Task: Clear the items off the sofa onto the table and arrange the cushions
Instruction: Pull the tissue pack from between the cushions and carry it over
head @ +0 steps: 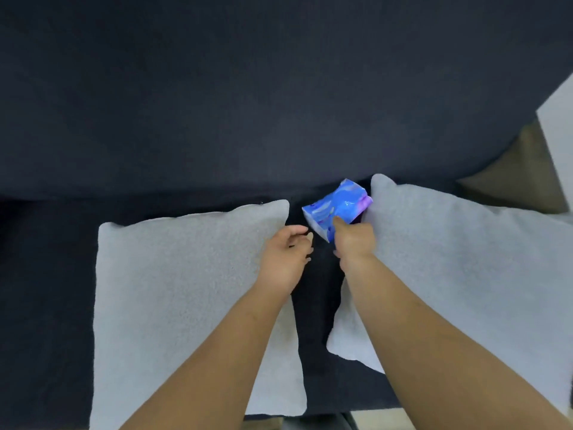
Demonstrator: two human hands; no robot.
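A blue plastic tissue pack (336,206) sits in the gap between two light grey cushions on the dark navy sofa (217,103). My right hand (352,240) grips the pack's near corner, thumb on top. My left hand (286,252) hovers just left of it over the right edge of the left cushion (173,290), fingers curled and holding nothing. The right cushion (459,259) lies flat under my right forearm, touching the pack's right end.
The sofa backrest fills the upper half of the view. A brown patch of floor (521,172) and a white wall edge (558,125) show at the far right. A strip of floor shows below the seat's front edge.
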